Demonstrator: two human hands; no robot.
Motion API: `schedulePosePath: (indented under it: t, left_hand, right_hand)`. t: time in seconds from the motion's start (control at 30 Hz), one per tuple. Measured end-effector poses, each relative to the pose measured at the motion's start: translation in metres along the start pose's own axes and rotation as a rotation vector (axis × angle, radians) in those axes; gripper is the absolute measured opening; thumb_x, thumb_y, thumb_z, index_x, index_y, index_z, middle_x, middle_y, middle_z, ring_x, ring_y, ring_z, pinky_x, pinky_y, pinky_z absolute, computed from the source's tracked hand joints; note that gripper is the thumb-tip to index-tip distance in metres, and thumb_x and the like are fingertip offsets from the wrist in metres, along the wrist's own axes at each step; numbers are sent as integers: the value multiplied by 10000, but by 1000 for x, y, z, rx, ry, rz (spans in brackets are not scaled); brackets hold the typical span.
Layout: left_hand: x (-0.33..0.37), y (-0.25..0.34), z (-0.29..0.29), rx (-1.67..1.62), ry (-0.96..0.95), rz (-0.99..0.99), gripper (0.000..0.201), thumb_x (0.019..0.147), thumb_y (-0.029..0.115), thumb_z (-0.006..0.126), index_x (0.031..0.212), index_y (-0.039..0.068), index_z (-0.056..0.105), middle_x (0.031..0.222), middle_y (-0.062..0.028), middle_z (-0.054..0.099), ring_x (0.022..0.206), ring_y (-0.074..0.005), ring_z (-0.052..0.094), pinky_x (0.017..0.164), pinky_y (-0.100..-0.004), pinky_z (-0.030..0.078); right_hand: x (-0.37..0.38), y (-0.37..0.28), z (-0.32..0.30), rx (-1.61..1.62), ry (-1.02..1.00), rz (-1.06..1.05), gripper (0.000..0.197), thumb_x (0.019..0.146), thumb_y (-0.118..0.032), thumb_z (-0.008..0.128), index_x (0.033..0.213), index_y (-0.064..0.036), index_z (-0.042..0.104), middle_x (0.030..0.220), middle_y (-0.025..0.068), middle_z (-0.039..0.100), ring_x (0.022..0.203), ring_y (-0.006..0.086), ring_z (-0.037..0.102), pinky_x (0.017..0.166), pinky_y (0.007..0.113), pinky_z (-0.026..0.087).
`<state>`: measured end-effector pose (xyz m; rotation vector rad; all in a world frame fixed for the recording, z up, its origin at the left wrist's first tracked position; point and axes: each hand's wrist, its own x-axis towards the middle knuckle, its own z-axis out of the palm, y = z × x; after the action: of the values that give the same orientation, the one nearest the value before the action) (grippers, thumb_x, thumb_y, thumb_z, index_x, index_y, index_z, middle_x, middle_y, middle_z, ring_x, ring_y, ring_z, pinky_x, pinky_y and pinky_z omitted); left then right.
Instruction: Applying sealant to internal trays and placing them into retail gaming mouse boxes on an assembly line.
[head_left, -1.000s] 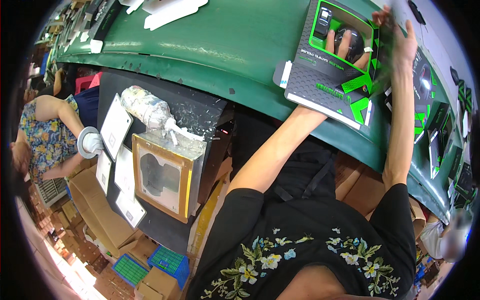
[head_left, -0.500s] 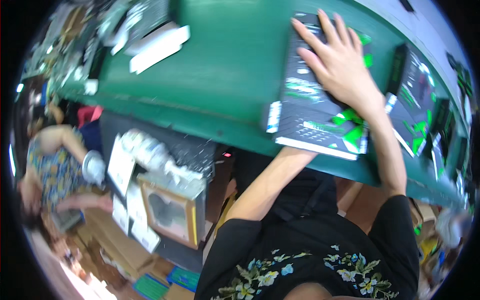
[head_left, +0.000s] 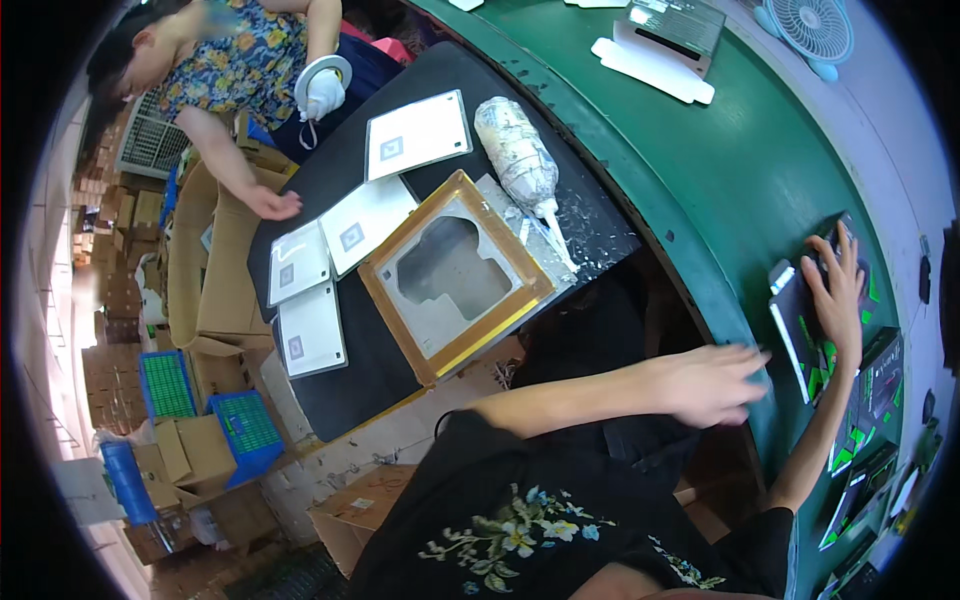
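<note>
My right hand lies with spread fingers on top of a black box with green graphics on the right part of the green table. A white edge and end flap of that box face the table's front edge. My left hand is in the air by the table's front edge, apart from the box. Its fingers are loosely stretched, slightly blurred, and hold nothing. Beside my right forearm stand more black and green boxes.
Left of me a dark side table holds white panels, a wooden frame and a smeared plastic bottle. A co-worker is beyond it. An opened dark box and a blue fan stand farther along the green table.
The view has swung left, bringing the side table and co-worker further in. My left hand has come out from under the box's near edge; my right hand remains on the box.
</note>
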<state>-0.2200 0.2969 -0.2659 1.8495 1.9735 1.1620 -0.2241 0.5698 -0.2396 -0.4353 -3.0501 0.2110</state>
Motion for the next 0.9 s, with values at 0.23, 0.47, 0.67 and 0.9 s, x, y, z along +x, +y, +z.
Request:
schedulePosePath:
  t: [0.23,0.47,0.67,0.9]
  left_hand:
    - [-105,-74,-261,255,339,-784,381,809,-137,414,1069,6,653,999,-149,671,996,-302,630,937,-367,466]
    - [-137,-225,-355,914,-465,-695,526,722,-56,630,1197,170,641,1401,-99,498,1405,-302,313,1098,-510,279]
    - [-120,-200,-384,1088,-819,-626,339,683,123,784,1000,130,665,1108,-55,682,1223,-280,538,1104,-463,320]
    - [-142,-64,-423,1239,-122,-417,201,792,14,624,976,93,605,838,-94,651,779,-281,662,648,-384,506]
  right_hand:
    - [21,5,-55,-214,41,118,426,962,-338,557,1351,-165,554,1482,190,403,1383,368,366,1114,535,274]
    - [72,-235,15,706,-255,-577,590,959,-429,555,1322,33,506,1253,244,591,1158,362,583,997,436,448]
    - [105,-336,55,447,-327,-465,881,875,-690,493,1337,59,448,1148,291,606,1084,394,611,918,465,483]
    - [162,-359,87,451,-464,-345,1001,632,-680,730,1218,111,552,1140,273,652,1027,371,664,863,428,538]
